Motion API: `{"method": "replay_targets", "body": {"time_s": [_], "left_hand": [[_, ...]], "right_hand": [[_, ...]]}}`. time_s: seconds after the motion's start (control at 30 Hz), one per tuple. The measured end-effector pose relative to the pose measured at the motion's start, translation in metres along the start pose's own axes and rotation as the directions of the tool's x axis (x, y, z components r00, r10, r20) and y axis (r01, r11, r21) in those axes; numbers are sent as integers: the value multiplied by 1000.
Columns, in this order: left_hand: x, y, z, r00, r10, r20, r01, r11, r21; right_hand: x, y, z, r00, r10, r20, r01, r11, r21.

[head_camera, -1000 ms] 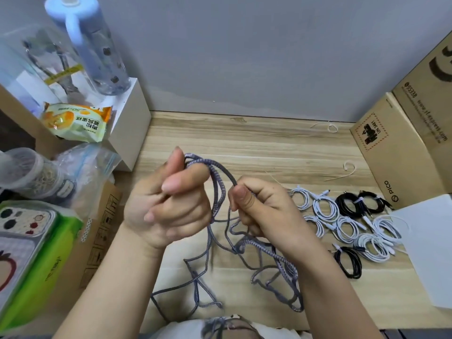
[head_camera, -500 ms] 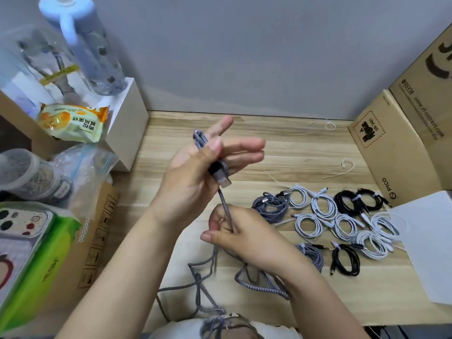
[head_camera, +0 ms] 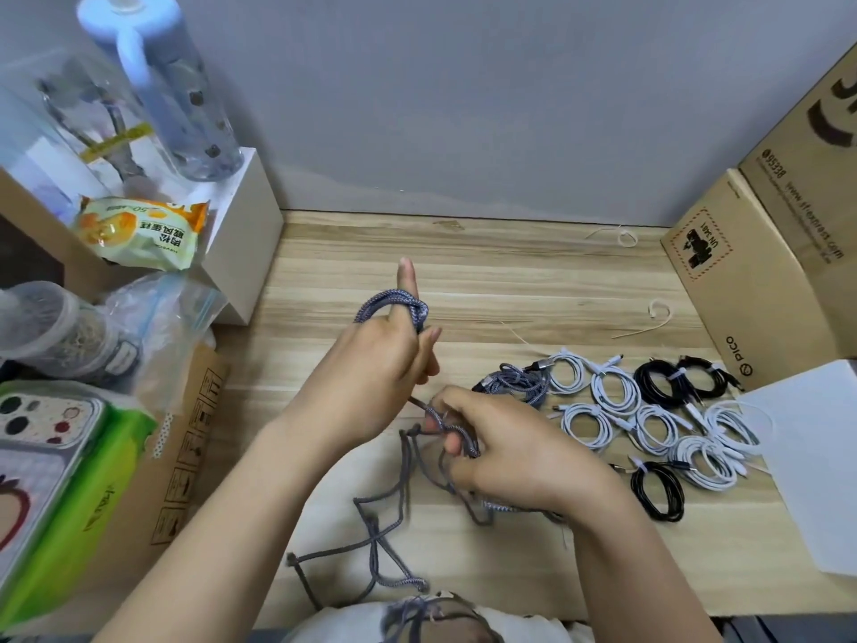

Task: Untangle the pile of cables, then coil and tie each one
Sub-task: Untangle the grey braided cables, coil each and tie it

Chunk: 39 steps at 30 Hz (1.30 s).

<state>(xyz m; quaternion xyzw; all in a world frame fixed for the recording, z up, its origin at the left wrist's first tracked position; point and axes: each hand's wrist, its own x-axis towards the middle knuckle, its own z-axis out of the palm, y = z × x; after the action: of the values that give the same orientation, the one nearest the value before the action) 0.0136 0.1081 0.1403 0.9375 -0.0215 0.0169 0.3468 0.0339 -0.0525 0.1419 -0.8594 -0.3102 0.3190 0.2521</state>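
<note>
- Grey braided cable (head_camera: 378, 540) lies in loose kinked loops at near edge of wooden table (head_camera: 510, 280), trailing off toward the person's shirt.
- R hand (head_camera: 505, 450) low over table, fingers curled round same cable, gripping it mid-run; slack drops below and left of it.
- L hand (head_camera: 375, 359) raised just beyond, w/ cable wound in a few turns round the extended finger; other fingers partly folded, so it holds the coil.
- Short taut run of cable joins the two hands.
- Right of R hand: one tied grey coil (head_camera: 514, 380), then white coils (head_camera: 617, 392) and black coils (head_camera: 658, 491) in rows on the table, all apart from the hands.
- Far right: cardboard box (head_camera: 751, 280); white sheet (head_camera: 816, 457) beside coils.
- Left: green pack (head_camera: 69, 508), snack bag (head_camera: 139, 232), water bottle (head_camera: 171, 95) on white box.
- Back: plain grey wall (head_camera: 463, 109).
</note>
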Motion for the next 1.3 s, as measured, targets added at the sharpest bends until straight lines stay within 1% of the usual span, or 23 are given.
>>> {"method": "replay_targets", "body": {"time_s": [0.1, 0.17, 0.23, 0.27, 0.3, 0.33, 0.37, 0.43, 0.47, 0.5, 0.53, 0.57, 0.63, 0.67, 0.73, 0.8, 0.83, 0.9, 0.97, 1.03, 1.13, 1.23, 1.3], "left_hand": [[0, -6, -9, 996, -79, -43, 81, 996, 43], [0, -13, -15, 989, -143, -41, 147, 984, 100], [-1, -17, -20, 983, -180, 24, 176, 975, 133], [-2, -20, -20, 976, -197, 95, 187, 977, 103], [-4, -23, -20, 955, -220, 198, 223, 975, 10], [-7, -24, -20, 915, -229, 333, 286, 949, -133], [-9, -26, -20, 857, -180, 483, 339, 903, -265], [-13, -30, -20, 707, 68, 704, 380, 802, -460], [-14, -30, -21, 637, 214, 740, 392, 738, -550], [-15, -30, -21, 592, 332, 734, 414, 656, -631], [-17, -31, -20, 574, 430, 697, 447, 549, -707], [-18, -32, -18, 572, 533, 623, 479, 399, -782], [-19, -30, -14, 618, 690, 377, 503, 20, -864], [-18, -27, -13, 652, 713, 259, 504, -152, -850], [-12, -18, -17, 737, 670, 96, 503, -447, -740], [-7, -12, -26, 848, 531, 6, 431, -681, -592], [-3, -11, -28, 896, 444, -11, 371, -761, -532], [4, -14, -28, 968, 253, -1, 222, -854, -470], [12, -15, -22, 998, 39, 53, 61, -863, -502], [19, -15, -15, 973, -210, 99, -99, -761, -641], [26, -7, -5, 884, -466, 40, -191, -437, -879], [30, 2, 7, 817, -567, -103, -184, -87, -979], [30, 5, 13, 787, -585, -196, -183, 82, -980]], "right_hand": [[0, 10, 1, 998, 45, 41, -42, 996, -73], [-2, 13, 0, 998, 55, 5, -54, 993, -108], [-3, 15, -1, 993, 40, -107, -40, 999, 6], [-2, 16, -1, 984, 23, -178, -2, 993, 117], [-1, 16, -2, 968, 10, -250, 49, 972, 230], [0, 16, -4, 950, 11, -311, 93, 943, 321], [1, 16, -5, 934, 17, -357, 130, 915, 382], [1, 14, -8, 914, 24, -405, 183, 867, 464], [1, 11, -10, 913, 31, -407, 202, 833, 515], [0, 9, -12, 918, 37, -396, 213, 795, 568], [-1, 7, -15, 923, 36, -383, 222, 762, 608], [-2, 5, -16, 925, 32, -378, 233, 737, 634], [-2, 5, -19, 924, 56, -378, 235, 697, 678], [0, 5, -19, 927, 74, -368, 220, 689, 691], [2, 10, -16, 934, 89, -346, 184, 710, 680], [4, 15, -10, 948, 86, -306, 150, 728, 669], [4, 16, -8, 957, 78, -279, 135, 731, 669], [4, 14, -4, 969, 37, -244, 134, 751, 647], [4, 12, -2, 966, 7, -260, 158, 779, 607], [4, 12, 0, 961, 1, -278, 164, 805, 570], [3, 12, 3, 957, 25, -291, 146, 822, 551], [6, 10, 9, 945, 60, -322, 134, 826, 547], [8, 9, 12, 932, 98, -349, 117, 829, 546]]}}
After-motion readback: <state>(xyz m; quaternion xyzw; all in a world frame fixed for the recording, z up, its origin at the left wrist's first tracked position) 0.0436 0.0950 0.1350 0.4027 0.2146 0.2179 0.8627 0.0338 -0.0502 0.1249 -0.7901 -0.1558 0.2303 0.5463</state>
